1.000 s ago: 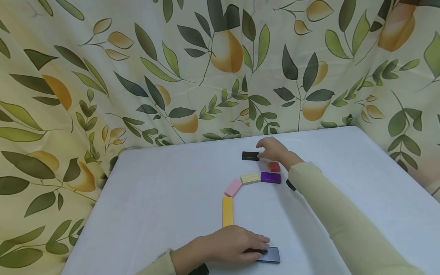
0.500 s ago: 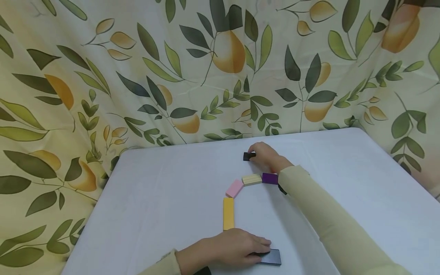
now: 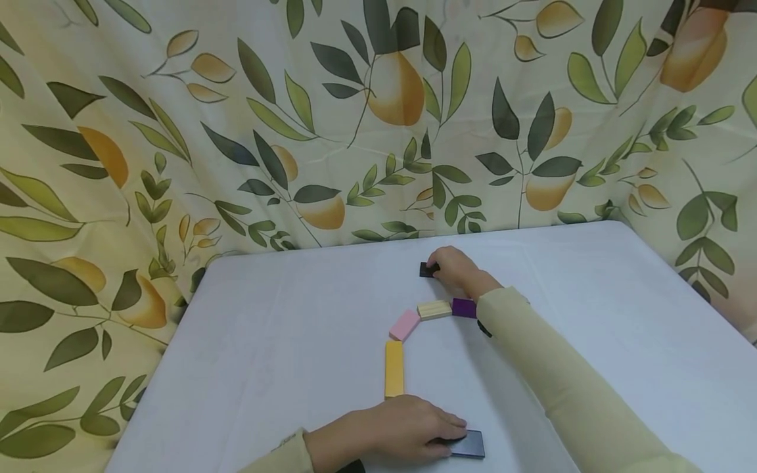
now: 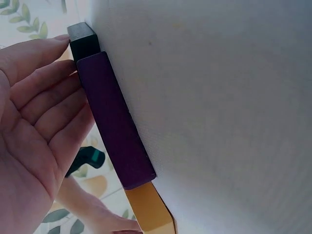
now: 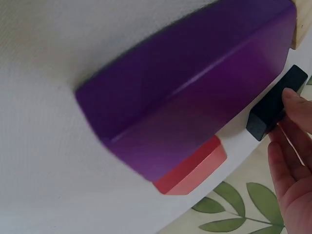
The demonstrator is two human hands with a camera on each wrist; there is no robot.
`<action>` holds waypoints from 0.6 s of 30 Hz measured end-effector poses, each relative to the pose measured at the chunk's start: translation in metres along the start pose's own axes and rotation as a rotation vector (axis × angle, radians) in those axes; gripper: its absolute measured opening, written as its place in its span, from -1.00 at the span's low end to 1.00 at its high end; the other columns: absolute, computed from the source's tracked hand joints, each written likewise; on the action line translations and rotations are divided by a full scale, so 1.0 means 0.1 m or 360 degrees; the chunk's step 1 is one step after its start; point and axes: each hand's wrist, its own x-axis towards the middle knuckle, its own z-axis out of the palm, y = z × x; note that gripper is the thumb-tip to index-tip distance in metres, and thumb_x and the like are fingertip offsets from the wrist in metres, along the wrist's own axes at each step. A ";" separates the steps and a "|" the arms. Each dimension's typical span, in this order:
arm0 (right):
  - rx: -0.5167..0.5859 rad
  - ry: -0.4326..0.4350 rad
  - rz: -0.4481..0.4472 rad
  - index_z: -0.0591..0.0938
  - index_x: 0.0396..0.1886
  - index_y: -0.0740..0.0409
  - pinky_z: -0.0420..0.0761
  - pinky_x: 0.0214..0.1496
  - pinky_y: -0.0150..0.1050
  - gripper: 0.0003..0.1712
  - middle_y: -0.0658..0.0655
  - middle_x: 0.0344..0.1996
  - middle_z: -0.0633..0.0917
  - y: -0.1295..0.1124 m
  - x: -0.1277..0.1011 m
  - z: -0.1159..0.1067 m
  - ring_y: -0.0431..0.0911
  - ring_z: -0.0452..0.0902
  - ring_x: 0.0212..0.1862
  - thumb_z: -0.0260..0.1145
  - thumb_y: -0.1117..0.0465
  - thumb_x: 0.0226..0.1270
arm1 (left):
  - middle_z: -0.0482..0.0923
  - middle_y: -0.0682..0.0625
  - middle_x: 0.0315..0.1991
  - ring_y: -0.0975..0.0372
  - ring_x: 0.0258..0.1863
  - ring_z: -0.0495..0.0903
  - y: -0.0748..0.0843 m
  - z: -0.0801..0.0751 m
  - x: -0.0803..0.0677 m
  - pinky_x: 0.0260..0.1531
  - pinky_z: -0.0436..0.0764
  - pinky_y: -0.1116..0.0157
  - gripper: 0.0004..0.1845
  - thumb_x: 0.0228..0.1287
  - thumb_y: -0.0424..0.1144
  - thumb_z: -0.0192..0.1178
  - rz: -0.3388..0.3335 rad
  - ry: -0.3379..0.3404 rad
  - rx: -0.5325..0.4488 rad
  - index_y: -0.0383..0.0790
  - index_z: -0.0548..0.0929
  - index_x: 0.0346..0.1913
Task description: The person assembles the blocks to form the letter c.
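My right hand [image 3: 458, 268] pinches a small black block [image 3: 428, 270] near the table's far side. In the right wrist view the thumb lies on top of that black block [image 5: 278, 105], with fingers on its other side. At the near side my left hand [image 3: 408, 428] holds a dark block [image 3: 468, 445] between thumb and fingers; the block's right part sticks out. In the left wrist view this dark block [image 4: 84, 41] adjoins a purple block [image 4: 116, 122], which the hand hides in the head view. A yellow block [image 3: 393, 368] follows it.
From the yellow block a curved row runs through a pink block [image 3: 405, 325], a pale wooden block [image 3: 434, 310] and another purple block [image 3: 464, 307]. A red block [image 5: 192, 168] shows only in the right wrist view. A patterned curtain [image 3: 266, 131] hangs behind the white table [image 3: 284, 341].
My right hand has moved left along the far black block and pinched it. Its forearm now covers the red block and part of the far purple block. My left hand has stayed in place.
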 end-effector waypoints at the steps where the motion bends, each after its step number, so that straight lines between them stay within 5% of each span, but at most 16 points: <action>1: -0.0001 -0.0007 0.0007 0.57 -0.19 0.28 0.25 0.03 -0.09 -0.72 0.22 -0.16 0.53 0.02 -0.01 -0.02 0.06 0.33 -0.03 0.21 0.39 0.02 | 0.29 0.31 0.05 0.61 0.01 0.15 0.00 0.00 0.00 -0.11 0.21 0.61 -0.62 0.21 -0.07 -0.07 0.0003 0.0003 -0.0008 0.01 0.38 0.10; 11: 0.0040 -0.0080 0.0265 0.58 -0.26 0.34 0.29 -0.04 -0.01 -0.75 0.26 -0.23 0.54 0.34 -0.20 -0.27 0.08 0.36 -0.13 0.21 0.43 -0.04 | 0.31 0.34 0.02 0.63 -0.01 0.17 -0.01 -0.01 0.01 -0.11 0.23 0.59 -0.62 0.20 -0.06 -0.06 -0.0052 -0.0028 -0.0085 0.03 0.38 0.10; 18: 0.0117 -0.0049 0.0280 0.59 -0.33 0.35 0.34 -0.13 -0.03 -0.79 0.26 -0.32 0.56 0.55 -0.40 -0.33 0.06 0.38 -0.24 0.23 0.41 -0.06 | 0.33 0.34 0.00 0.62 -0.05 0.23 0.01 -0.01 0.05 -0.14 0.27 0.59 -0.62 0.18 -0.07 -0.02 -0.0084 -0.0052 -0.0125 0.04 0.38 0.09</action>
